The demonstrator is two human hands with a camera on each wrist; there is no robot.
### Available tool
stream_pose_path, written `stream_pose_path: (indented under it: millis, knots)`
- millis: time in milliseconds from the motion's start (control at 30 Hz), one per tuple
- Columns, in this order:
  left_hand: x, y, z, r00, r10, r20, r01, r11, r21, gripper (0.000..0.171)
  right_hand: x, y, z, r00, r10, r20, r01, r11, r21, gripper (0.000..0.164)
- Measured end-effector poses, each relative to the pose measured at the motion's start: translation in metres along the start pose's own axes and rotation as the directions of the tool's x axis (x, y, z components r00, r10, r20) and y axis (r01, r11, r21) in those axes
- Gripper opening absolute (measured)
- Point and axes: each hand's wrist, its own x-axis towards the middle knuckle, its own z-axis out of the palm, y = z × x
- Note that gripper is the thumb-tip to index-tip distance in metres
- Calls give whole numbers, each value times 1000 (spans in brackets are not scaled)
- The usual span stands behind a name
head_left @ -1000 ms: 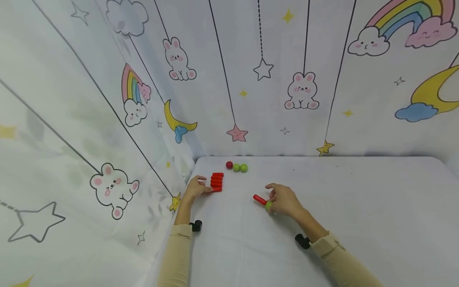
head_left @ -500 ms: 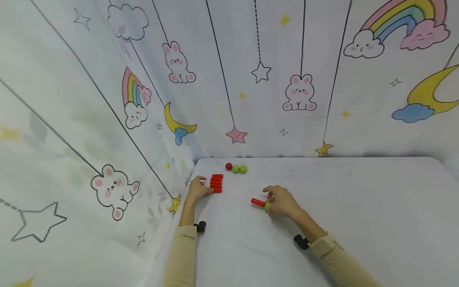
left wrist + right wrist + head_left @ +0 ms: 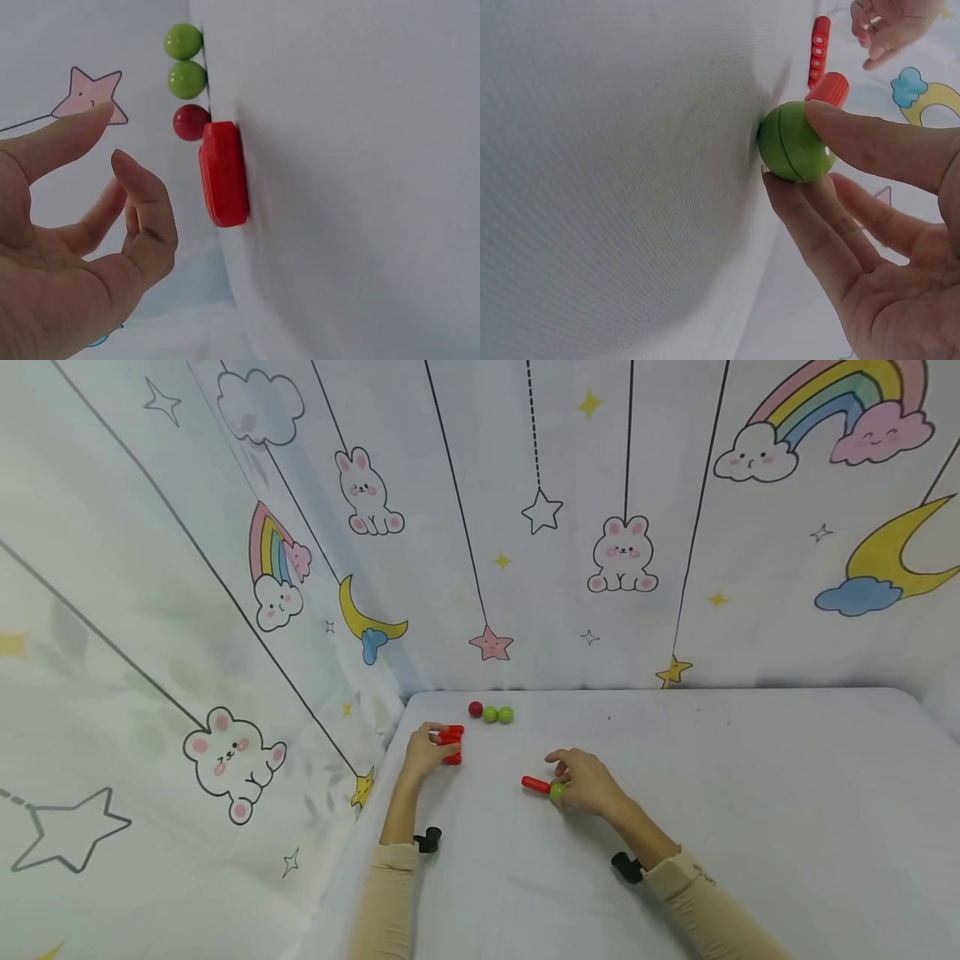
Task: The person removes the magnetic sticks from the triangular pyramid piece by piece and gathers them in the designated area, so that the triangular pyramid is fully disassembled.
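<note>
My right hand pinches a green ball between thumb and fingers, low over the white table. A loose-looking red stick reaches out to the left from the ball; its far side is partly behind the ball in the right wrist view. At the table's left, my left hand hovers above a row of several red sticks, and its fingers cover part of them in the head view. The left wrist view shows its thumb and fingers apart, with nothing between them.
Behind the red row, a dark red ball and two green balls sit side by side near the table's back left corner. A white curtain printed with cartoons rises along the table's back and left.
My left hand has lifted off the nearest stick and shifted right, over the row. The red stick by my right hand has swung from a slant to lie more sideways.
</note>
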Motion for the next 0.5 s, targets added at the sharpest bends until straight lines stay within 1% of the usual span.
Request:
stream_pose_path:
  millis: [100,200,267,367,433,500]
  knots:
    - [-4,6,6,996,21,85,-14,997,-80,51,-1,0,-1,1000,-13,6,13,1000,-5,73]
    - [-11,13,14,980,31,195,-5,992,-128,54,-2,-1,-1,1000,-12,12,12,1000,-6,73]
    - [-16,17,20,963,44,266,-12,992,-124,55,-2,-2,-2,1000,-9,16,9,1000,-8,72]
    - [-21,23,31,932,48,359,0,991,-131,57,-2,-2,-2,1000,-2,18,3,1000,-15,71]
    - [-24,26,38,911,55,409,10,988,-154,58,-1,-3,-3,1000,1,19,-1,1000,-18,69]
    - [-27,29,44,894,59,444,20,985,-171,59,-1,-4,-3,1000,-1,20,1,1000,-17,68]
